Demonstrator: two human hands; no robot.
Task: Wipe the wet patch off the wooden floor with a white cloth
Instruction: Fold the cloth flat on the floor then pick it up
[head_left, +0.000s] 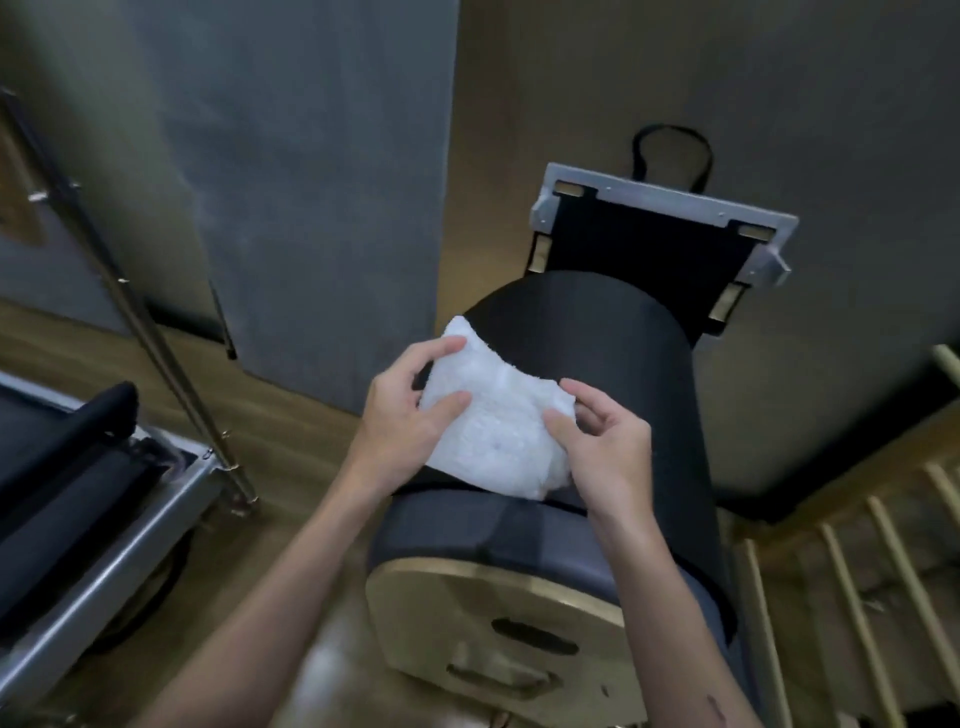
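Observation:
A white fluffy cloth (496, 421) lies bunched on top of a black padded barrel (613, 358) in the middle of the view. My left hand (410, 410) grips the cloth's left side, thumb on top and fingers curled over its upper edge. My right hand (602, 441) pinches the cloth's right edge between thumb and fingers. The wooden floor (291, 431) shows to the left of the barrel. I cannot make out a wet patch on it.
The barrel has a wooden end panel (498, 634) with handle slots near me and a grey metal frame (670, 208) at its far end. A metal-framed reformer (98, 519) and slanted pole (156, 343) stand left. Wooden ladder rungs (852, 587) lie right. Grey walls behind.

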